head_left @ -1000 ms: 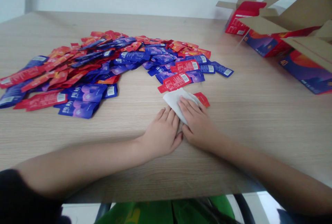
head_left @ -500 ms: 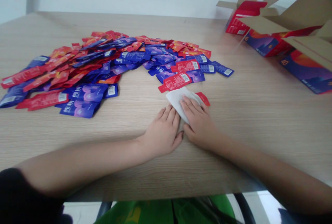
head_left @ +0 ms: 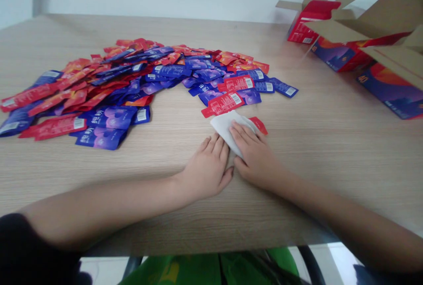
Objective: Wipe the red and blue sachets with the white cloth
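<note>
A white flat packet (head_left: 225, 130) lies on the wooden table (head_left: 330, 175) under my right hand (head_left: 254, 157), whose flat fingers press on it. My left hand (head_left: 206, 167) rests palm down just left of it, with its fingertips close to the packet's edge and holding nothing. A small red sachet (head_left: 258, 125) pokes out beyond my right fingers. A barcoded red sachet (head_left: 223, 104) lies just above the white packet, apart from it. Further left spreads a large heap of blue and red sachets (head_left: 139, 84).
Opened cardboard cartons (head_left: 393, 42) with printed blue and orange sides and a red box (head_left: 307, 20) stand at the table's back right. A dark sleeve (head_left: 23, 245) shows at lower left. A green bag (head_left: 188, 272) lies below the near table edge.
My right hand and the white packet have shifted very slightly to the right. My left hand and the sachets look the same.
</note>
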Tool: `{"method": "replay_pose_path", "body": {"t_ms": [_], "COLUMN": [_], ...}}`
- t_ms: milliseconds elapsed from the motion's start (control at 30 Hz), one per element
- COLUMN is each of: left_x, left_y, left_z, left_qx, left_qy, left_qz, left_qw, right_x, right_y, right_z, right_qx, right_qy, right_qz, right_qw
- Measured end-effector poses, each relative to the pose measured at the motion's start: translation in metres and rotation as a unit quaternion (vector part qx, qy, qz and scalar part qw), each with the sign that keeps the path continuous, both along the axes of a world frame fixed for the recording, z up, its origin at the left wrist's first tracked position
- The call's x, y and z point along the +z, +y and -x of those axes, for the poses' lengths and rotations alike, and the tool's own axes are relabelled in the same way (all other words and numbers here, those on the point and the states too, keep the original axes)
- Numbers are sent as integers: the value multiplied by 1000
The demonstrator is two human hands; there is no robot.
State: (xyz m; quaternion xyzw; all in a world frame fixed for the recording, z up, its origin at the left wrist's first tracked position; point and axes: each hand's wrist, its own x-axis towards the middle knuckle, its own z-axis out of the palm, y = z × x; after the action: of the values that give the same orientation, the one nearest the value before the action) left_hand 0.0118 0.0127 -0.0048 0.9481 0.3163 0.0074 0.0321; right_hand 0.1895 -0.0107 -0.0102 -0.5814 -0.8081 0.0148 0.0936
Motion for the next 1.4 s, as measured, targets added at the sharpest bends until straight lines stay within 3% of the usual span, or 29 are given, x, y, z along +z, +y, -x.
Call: {"method": "replay_pose_path", "body": {"t_ms": [167,233,433,667,733,867,933,1167,1267,1400], "left_x": [-1,-1,-1,-1,-1,-1,-1,-2,-2,-1], "left_y": [-1,-1,0,0,0,0,0,0,-1,-1], "left_z": [0,0,-1,-1,-1,0,0,-1,-1,0], "left_qx": [2,3,4,2,3,-1,-2,4,5,-2], "left_qy": [13,13,1,13,10,-4,-6,10,9,2], "left_qz": [0,0,-5,-10,-12,-14,-12,-5,-10,-15], "left_qw": [1000,1000,1000,1000,1000,1000,1000,1000,1000,1000], "right_x": [0,-3,-2,-1,-3,-1,2,-2,-5,-2], "right_y": [12,11,-2,18,15,0,-2,19,14,0], "right_z": [-29,-26,3,-35,-28,1,4,-41,-27,1], "right_qx": [-160,-157,12,-164,-146,-16,12,-164,-127,9], "right_qy": [-23,-28,-12,-4,-12,-7,0,-13,-23,-15], "right_qz": [-8,-21,-12,-14,-18,-11,0,-19,-34,-22], "right_qw": [987,987,1000,986,989,1000,1000,986,991,1000]}}
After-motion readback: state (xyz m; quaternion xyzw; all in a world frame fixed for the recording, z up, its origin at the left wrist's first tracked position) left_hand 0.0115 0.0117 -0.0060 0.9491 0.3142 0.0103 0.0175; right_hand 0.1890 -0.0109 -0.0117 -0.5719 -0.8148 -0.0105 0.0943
